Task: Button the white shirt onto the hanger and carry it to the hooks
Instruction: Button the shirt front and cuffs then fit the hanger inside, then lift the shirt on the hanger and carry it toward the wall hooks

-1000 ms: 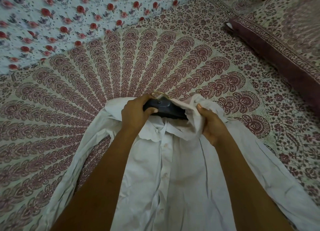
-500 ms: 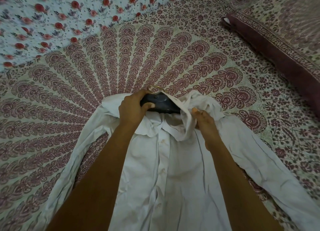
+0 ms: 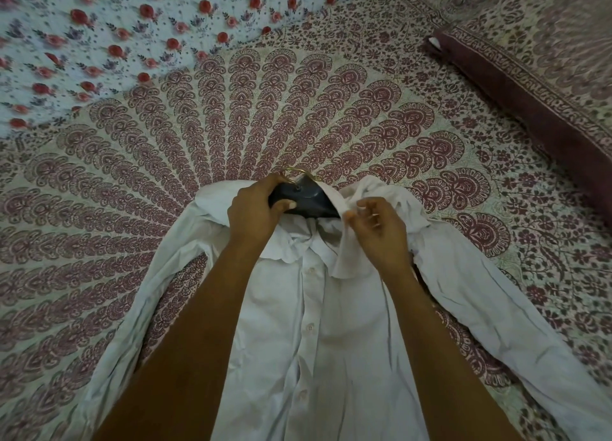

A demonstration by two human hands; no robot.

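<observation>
A white shirt (image 3: 331,334) lies face up on the bed, sleeves spread to both sides, buttons running down its front. A dark hanger (image 3: 306,199) with a brass hook sits inside the collar area. My left hand (image 3: 255,213) grips the hanger's left side, thumb on top. My right hand (image 3: 377,232) hovers at the right collar, fingers curled and pinching the edge of the collar cloth. The hanger's right arm is hidden under the shirt.
The bed is covered by a maroon-patterned spread (image 3: 265,116). A light blue sheet with red flowers (image 3: 116,29) lies at the far left. A patterned pillow with a maroon border (image 3: 543,76) sits at the far right.
My right hand has shifted up the right collar and loosened its fist, fingers now spread around the collar edge. My left hand stays on the hanger.
</observation>
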